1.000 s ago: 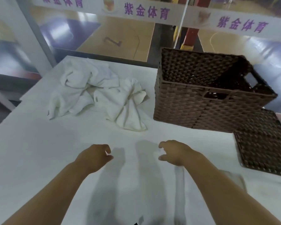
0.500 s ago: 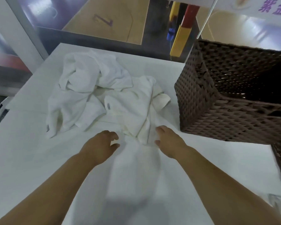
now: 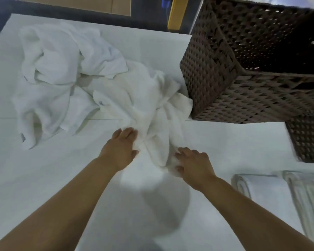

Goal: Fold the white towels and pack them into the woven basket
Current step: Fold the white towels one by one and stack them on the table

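Both hands are on the near towel (image 3: 149, 113), mid-surface just beside the basket (image 3: 243, 73). Left hand (image 3: 121, 144) fingers lie fairly straight on it; right hand (image 3: 192, 162) fingers curl into its near end.

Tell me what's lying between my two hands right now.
In the head view, the near end of a crumpled white towel lies between the left hand and right hand; both touch it.

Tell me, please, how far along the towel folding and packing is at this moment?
Early on. Done: folded towels lie at the table's right edge, outside the woven basket. In hand: the left hand and right hand are taking hold of the nearest crumpled towel. Left: that towel, the heap behind it, and all the packing; the basket's contents aren't visible.
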`<state>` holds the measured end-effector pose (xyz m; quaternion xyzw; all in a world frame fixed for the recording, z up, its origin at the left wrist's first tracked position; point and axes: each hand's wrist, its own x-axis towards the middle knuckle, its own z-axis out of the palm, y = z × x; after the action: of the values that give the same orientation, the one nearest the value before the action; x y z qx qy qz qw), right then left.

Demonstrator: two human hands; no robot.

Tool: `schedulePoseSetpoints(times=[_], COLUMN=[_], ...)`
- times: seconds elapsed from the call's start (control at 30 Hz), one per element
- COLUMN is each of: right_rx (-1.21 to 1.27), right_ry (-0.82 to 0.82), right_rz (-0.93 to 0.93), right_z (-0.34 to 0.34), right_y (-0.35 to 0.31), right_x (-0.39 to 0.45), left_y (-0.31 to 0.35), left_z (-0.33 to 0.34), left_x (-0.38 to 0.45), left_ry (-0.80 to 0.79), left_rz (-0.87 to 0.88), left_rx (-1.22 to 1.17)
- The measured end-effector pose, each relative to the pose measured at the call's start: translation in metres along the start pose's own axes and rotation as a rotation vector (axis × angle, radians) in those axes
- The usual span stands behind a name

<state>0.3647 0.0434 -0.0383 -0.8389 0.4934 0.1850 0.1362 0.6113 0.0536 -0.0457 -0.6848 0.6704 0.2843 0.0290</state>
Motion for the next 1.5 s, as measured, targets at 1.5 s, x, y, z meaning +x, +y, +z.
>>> schedulePoseSetpoints(times=[1.5], right_rx=[0.153], right_ry=[-0.068], right_rz=[0.272], right_z=[0.007], right_y=[0.022], right_x=[-0.010], left_y=[-0.025], left_z=[0.045], left_x=[-0.125], left_ry=[0.351], left_rz=[-0.494], left_rx=[-0.412])
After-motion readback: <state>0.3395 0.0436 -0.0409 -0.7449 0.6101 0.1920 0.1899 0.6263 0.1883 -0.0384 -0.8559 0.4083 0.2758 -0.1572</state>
